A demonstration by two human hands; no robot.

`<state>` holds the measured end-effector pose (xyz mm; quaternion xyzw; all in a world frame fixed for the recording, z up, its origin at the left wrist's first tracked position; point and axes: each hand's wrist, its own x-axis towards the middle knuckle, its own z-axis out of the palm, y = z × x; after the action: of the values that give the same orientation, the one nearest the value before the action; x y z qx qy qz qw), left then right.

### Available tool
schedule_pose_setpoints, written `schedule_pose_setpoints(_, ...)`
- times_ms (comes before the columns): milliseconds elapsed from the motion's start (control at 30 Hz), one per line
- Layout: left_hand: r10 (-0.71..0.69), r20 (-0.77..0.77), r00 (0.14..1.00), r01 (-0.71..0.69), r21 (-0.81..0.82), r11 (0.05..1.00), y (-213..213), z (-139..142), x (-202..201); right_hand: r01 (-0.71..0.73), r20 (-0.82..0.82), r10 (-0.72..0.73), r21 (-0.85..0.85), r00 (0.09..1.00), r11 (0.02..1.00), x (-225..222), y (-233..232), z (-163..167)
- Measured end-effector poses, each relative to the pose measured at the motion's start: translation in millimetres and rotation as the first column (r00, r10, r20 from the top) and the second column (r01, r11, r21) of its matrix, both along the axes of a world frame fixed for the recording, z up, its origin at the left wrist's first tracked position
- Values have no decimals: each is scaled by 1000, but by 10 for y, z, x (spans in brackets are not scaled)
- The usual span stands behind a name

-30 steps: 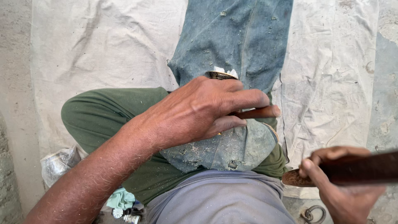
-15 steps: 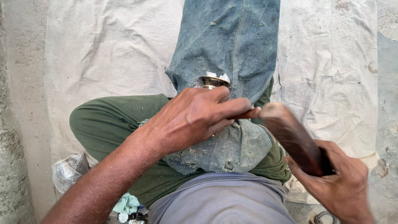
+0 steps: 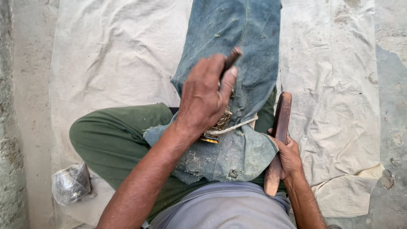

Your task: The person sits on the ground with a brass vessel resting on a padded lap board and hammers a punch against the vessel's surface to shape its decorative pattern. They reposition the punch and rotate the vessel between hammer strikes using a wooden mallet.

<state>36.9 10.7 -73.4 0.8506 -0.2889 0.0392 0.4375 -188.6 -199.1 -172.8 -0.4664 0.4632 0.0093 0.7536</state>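
Brass-coloured ring piece (image 3: 219,124) is sitting on the folded denim cloth (image 3: 237,72) that is covering the person's lap, near the middle of the pale ground sheet (image 3: 106,55); it is mostly hidden under the left hand, so its full shape cannot be told. A pale cord (image 3: 237,126) is running from it to the right across the denim.

Going left to right: a crumpled clear plastic bag (image 3: 71,183) is lying at the sheet's lower left edge, well apart from the work. The bent leg in green trousers (image 3: 114,135) is lying across the sheet and appears to be serving as the support for the denim pad.

Left hand (image 3: 203,95) is hovering over the ring piece, fingers pressed together around a thin dark rod-like tool (image 3: 231,59) whose tip is sticking up past the thumb. Judgement: the tool is being held point-down on the piece, with the hand steadying both.

Right hand (image 3: 288,154) is gripping a long wooden stick (image 3: 277,140), fingers wrapped shut around its lower part. The stick is standing nearly upright just beside the denim's right edge, apart from the rod. Judgement: it is being held as a striker, at rest.

Obstruction: the left hand and wrist are blocking the view of the contact point.
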Motion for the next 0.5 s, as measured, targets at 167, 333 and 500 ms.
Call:
schedule_pose_setpoints(167, -147, -336, 930, 78, -210, 975, -58, -135, 63, -73, -25, 71, -108, 997, 992, 135, -22, 23)
schedule_pose_setpoints(333, -228, -465, 856, 33, -391, 920, 41, -237, 159, -95, -29, 91, -160, 995, 983, 195, -42, 45)
schedule_pose_setpoints(500, -184, -413, 892, 20, -370, 929, 80, -229, 151, -78, -35, 74, -142, 997, 987, 223, -36, 98)
